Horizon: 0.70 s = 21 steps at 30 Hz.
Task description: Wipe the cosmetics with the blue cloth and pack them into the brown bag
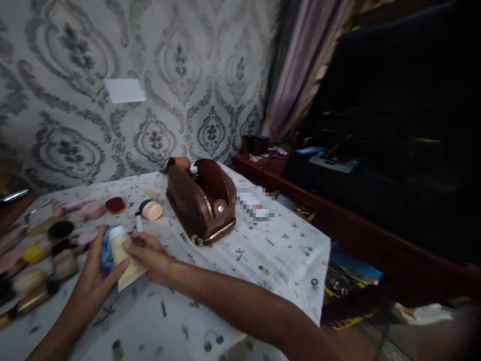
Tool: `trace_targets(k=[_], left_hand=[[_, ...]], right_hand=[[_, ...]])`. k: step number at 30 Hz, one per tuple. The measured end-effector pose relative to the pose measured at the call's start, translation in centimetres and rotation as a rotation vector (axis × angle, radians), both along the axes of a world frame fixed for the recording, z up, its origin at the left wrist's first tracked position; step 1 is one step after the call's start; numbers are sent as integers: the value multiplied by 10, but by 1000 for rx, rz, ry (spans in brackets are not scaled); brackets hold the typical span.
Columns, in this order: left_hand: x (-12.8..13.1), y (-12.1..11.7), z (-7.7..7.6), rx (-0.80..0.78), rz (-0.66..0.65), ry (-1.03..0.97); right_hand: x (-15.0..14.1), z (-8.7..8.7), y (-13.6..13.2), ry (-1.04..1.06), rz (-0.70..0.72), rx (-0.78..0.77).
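Grasping a pale-yellow, white-capped tube [119, 246]

Clasping it in fingers of left hand [92, 281] and right hand [155, 256], against a blurred, half-hidden blue object [106, 253]. Holding above a white printed-cloth counter [278, 268]. Facing an open brown leather bag [188, 198], murky inside, and grey-patterned wallpaper [180, 57].

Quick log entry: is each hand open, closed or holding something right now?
Left hand: holding a pale yellow tube and a blue item.
Right hand: holding the same tube.

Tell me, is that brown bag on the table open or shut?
Open: the brown bag's top gapes, its zipper edges stand apart, and a white cap shows inside.
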<state>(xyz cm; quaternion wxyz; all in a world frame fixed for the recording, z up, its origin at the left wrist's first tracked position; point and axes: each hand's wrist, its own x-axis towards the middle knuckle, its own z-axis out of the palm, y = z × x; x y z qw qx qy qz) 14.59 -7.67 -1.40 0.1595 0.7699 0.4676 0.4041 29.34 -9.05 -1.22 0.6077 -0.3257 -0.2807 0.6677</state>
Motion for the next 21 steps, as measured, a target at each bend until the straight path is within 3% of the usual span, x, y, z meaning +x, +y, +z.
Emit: trace_targets(k=[3, 9, 15, 21], left_hand=[[7, -4, 5, -137, -113, -59], [-4, 9, -3, -45, -239, -59], [-12, 13, 5, 3, -309, -61], [-10, 7, 8, 43, -363, -53]], right_hand=[[1, -2, 1, 23, -11, 11], [5, -5, 9, -120, -20, 57], [24, -2, 5, -380, -32, 152], [39, -1, 1, -419, -74, 143]])
